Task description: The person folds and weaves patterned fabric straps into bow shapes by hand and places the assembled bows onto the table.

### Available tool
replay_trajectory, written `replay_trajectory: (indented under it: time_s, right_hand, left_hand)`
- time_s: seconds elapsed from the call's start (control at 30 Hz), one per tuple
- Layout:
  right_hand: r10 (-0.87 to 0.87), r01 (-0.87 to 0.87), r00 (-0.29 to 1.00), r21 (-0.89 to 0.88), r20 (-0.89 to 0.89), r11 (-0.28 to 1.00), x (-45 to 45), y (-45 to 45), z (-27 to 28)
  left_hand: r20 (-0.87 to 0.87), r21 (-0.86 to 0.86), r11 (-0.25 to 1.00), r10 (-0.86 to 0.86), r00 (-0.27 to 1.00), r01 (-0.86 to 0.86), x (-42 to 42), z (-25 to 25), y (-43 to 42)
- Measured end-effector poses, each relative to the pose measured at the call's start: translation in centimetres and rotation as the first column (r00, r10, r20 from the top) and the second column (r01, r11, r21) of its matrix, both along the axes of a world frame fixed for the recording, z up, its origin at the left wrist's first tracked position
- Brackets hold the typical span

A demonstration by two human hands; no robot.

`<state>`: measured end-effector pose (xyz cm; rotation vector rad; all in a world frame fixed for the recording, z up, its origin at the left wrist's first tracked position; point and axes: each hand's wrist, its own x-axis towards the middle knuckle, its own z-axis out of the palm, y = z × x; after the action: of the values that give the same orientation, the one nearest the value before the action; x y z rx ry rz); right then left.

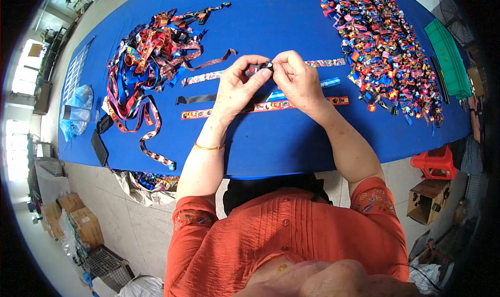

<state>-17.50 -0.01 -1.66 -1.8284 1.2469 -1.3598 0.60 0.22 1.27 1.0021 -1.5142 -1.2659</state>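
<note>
While I watch through the head camera, the left hand (240, 86) holds a small black piece with coloured patches (264, 66) between thumb and curled fingers. The right hand (299, 82) is drawn narrow, pinching at the piece's other end; its own fingers hide how firm that grip is. The piece is up between both hands, over the blue cloth-covered table (276, 151).

My main worry is a slip: the piece is small, dark and held only by the fingertips, so uneven pulling could make it pop loose, and I would struggle to see it happen behind the knuckles.

Beneath the hands and wrists lie a white multicoloured strip (205, 77), a plain black strap (197, 99), a blue-and-white striped strap (330, 82) and a red-and-yellow printed strap (194, 114). A dropped wrist could skew them. Loose ends from the tangled pile of printed straps (148, 52) reach near the white strip and could snag it, while the heap of small bundled straps (388, 52) could spill against the right-hand ends.
</note>
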Motion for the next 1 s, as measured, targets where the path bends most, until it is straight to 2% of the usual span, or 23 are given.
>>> replay_trajectory:
  time_s: [0.17, 0.27, 0.37, 0.47, 0.67, 0.87, 1.0]
  right_hand:
    - [0.001, -0.001, 1.000, 0.029, -0.011, 1.000, 0.0, 0.3, 0.4]
    - [-0.021, 0.019, 0.995, -0.020, -0.096, 1.000, 0.0, 0.6, 1.1]
    - [-0.008, 0.002, 0.997, -0.081, -0.076, 0.997, 0.0, 0.4, 0.7]
    - [0.081, -0.088, 0.989, 0.052, 0.128, 0.995, -0.5, 0.0, 0.5]
    - [0.171, -0.177, 0.981, 0.066, 0.087, 0.982, -0.7, 0.4, 1.9]
    - [0.234, -0.249, 0.963, 0.102, 0.137, 0.963, -0.8, 0.3, 1.9]
    - [0.208, -0.208, 0.978, 0.075, 0.004, 0.975, -1.2, 0.1, 2.1]
  left_hand:
    - [0.008, 0.062, 0.998, -0.016, 1.000, 0.016, 0.1, -0.3, -0.2]
    - [0.049, 0.145, 0.988, -0.061, 0.997, 0.053, 0.5, 0.2, -0.2]
    - [0.025, 0.193, 0.979, -0.068, 0.997, 0.062, 0.6, 0.4, -0.2]
    - [-0.014, 0.215, 0.974, -0.064, 0.998, 0.065, 0.9, 0.3, -0.2]
    - [-0.069, 0.229, 0.969, -0.080, 0.994, 0.094, 1.0, -0.1, -0.4]
    - [-0.095, 0.259, 0.956, -0.114, 0.989, 0.135, 1.1, -0.1, -0.6]
    - [-0.199, 0.294, 0.933, -0.152, 0.968, 0.207, 1.3, -0.9, -0.8]
